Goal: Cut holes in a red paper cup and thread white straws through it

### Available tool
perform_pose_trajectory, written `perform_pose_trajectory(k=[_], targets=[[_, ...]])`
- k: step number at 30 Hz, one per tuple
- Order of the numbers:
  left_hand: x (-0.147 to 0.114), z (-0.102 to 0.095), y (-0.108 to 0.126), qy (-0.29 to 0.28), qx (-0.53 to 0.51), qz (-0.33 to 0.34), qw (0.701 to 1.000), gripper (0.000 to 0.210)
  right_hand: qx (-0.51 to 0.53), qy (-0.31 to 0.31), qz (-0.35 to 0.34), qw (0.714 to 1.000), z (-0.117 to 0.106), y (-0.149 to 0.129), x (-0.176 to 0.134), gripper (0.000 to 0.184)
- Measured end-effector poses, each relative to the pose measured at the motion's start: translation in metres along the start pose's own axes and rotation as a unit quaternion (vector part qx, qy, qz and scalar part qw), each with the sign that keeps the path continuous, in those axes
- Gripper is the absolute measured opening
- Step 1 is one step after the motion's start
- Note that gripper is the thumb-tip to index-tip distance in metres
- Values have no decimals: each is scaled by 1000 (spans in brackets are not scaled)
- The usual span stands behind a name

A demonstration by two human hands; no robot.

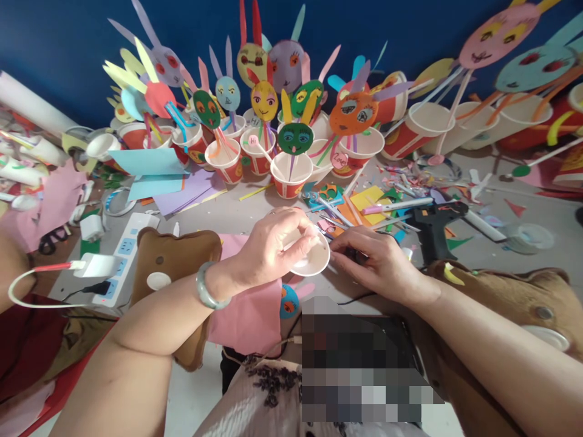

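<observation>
My left hand, with a bangle at its wrist, is closed around a white paper cup. The cup is tilted so that its mouth faces me, and my thumb lies over its rim. Close to the cup's right side is my right hand, low over the table. Its fingers are curled around a dark thing, mostly hidden, that I cannot make out. Below the cup, a blue paper face with pink ears lies beside a sheet of pink paper.
Several paper cups with paper rabbit faces stand along the back. A black glue gun, pens and paper scraps lie right of centre. On the left are a power strip and a brown cushion; another brown cushion lies right.
</observation>
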State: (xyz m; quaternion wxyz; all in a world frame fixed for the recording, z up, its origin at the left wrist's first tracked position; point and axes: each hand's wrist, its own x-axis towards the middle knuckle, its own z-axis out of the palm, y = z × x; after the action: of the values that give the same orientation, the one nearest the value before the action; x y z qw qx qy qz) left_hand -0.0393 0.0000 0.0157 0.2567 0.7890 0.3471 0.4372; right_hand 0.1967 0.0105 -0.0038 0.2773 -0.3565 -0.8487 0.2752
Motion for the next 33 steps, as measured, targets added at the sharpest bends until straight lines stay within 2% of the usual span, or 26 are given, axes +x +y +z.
perform_pose_trajectory(k=[13,23,33], targets=[[1,1,2,12,-4,23,1000,9,-4,8,-8,1000,2,2,-1,12],[0,4,-1,17,-31,1,999,13,-3,1,-8,1000,1,1,0,10],[1,4,2,-3,-14,21,1000,10,2,3,-13,1000,3,1,1,10]])
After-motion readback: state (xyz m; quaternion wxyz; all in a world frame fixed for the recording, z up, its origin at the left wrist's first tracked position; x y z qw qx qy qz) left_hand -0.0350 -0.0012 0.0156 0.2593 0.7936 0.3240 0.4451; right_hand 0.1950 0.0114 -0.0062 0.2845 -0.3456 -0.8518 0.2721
